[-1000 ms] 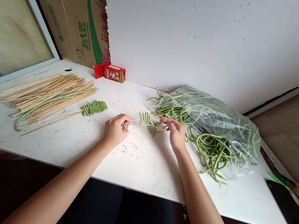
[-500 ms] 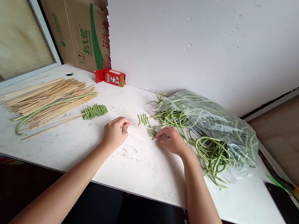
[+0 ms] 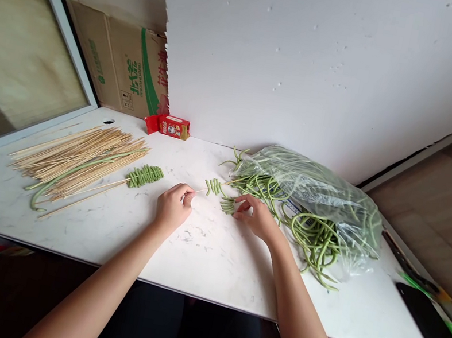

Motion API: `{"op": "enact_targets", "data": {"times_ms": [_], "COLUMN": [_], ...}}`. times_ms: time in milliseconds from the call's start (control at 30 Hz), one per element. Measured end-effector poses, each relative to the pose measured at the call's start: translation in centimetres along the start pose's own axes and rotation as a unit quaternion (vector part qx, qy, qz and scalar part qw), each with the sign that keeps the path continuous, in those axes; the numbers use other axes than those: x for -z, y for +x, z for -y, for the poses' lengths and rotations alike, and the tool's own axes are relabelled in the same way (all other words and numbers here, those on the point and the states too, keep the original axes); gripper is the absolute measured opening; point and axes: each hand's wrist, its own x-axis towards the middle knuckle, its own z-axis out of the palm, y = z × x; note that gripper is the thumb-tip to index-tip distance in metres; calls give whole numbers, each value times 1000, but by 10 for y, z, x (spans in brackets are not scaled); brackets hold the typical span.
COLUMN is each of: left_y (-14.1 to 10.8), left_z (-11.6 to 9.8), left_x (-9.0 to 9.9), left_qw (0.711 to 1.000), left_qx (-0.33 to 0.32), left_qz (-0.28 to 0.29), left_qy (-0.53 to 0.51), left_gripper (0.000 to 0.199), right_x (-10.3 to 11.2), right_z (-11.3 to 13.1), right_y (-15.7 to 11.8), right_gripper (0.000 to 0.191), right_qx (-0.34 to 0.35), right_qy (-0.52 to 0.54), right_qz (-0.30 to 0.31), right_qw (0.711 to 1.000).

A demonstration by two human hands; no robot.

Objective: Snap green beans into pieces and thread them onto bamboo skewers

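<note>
My left hand point(image 3: 174, 206) is closed in a pinch on a thin wooden skewer point(image 3: 201, 190), which points right. Short green bean segments point(image 3: 214, 186) sit in a row along the skewer's far part. My right hand point(image 3: 253, 216) has thumb and forefinger curved around the right side of a small bundle of bean folds point(image 3: 227, 205), just below that row. Whether the bundle and row are one long bean I cannot tell. Left of my left hand lies a skewer packed with beans point(image 3: 145, 176), its bare stick pointing toward the lower left.
A heap of bare skewers point(image 3: 79, 158) lies at left with a long bean point(image 3: 63, 172) across it. Loose long beans point(image 3: 319, 238) spill from a clear plastic bag point(image 3: 316, 179) at right. A red box point(image 3: 174, 127) stands near the wall; a black phone point(image 3: 430, 324) lies far right.
The view has tilted a little, so everything sits slightly lower. Both hands keep nearly the same places by the skewer and bean folds; the right fingers have shifted slightly.
</note>
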Motion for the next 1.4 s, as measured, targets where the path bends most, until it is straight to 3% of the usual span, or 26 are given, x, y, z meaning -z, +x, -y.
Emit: {"op": "enact_targets", "data": {"times_ms": [233,400,567,733,933,1267,1400], "left_y": [-7,-40,-73,-87,-88,-92,-91], "left_z": [2,4,2,-3,-5,-4,-5], "left_x": [25,60,80,82,80,79,80], "left_qw": [999,998,995,995,995,995,994], "left_qx": [-22,8,29,33,11,-13,-16], "left_qz": [2,-7,-12,-21,-27,-18,-15], "left_qy": [50,70,94,93,98,100,107], "left_gripper": [15,14,15,16,16,15,14], "right_x": [-1,-6,-14,-28,-41,-52,-58], "right_z": [1,7,7,14,17,16,10], "right_y": [2,1,3,5,8,8,9], "right_gripper": [20,19,20,38,38,38,39], "right_qx": [78,121,90,1,-54,-82,-70], "right_qy": [-46,-33,48,255,419,475,437], "right_qz": [12,23,12,-2,-20,29,28], "right_qw": [996,992,995,967,906,876,896]}}
